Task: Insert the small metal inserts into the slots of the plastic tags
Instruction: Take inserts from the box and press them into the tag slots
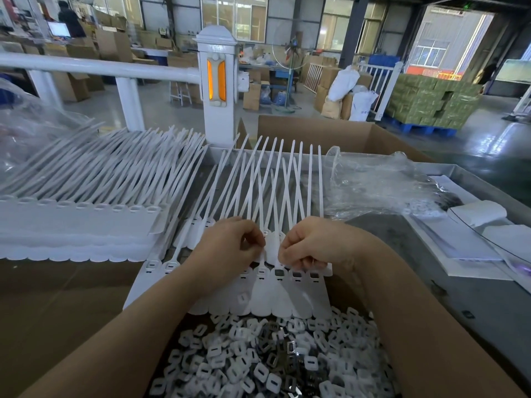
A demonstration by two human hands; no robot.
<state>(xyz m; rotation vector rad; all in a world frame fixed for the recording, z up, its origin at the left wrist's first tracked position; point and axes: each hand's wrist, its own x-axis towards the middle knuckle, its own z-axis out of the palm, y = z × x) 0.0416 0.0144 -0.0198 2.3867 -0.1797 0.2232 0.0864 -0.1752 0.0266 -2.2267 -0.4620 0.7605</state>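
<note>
Both hands are curled over a strip of joined white plastic tags [275, 294] lying at the middle of the worktop [474, 297]. The left hand [230, 245] has its fingertips bunched together just above the tag heads, and the right hand [313, 245] mirrors it a little to the right, thumb and fingers pinched down at the row of slots. The two hands sit close together with a narrow gap between them; whatever small piece either pinches is hidden by the fingers, so I cannot tell if an insert is held.

The strip's long thin tails fan away toward the far side, some crossing one another. Along its head row, the slots [297, 274] under the right hand look dark, while those at the left end [150, 265] are pale — whether the dark ones are filled is not clear.

Nearest the camera, between the forearms, a cardboard box holds a heap of small metal inserts [288, 347] mixed with white plastic squares [218, 363]. To the left lies a thick stack of more tag strips [80, 225], tails pointing far-left. Crumpled clear plastic bags [379, 185] sit to the right, with white paper sheets [459, 248] beyond them. An open cardboard carton [339, 133] stands behind the worktop beside a white fence post [218, 81].
</note>
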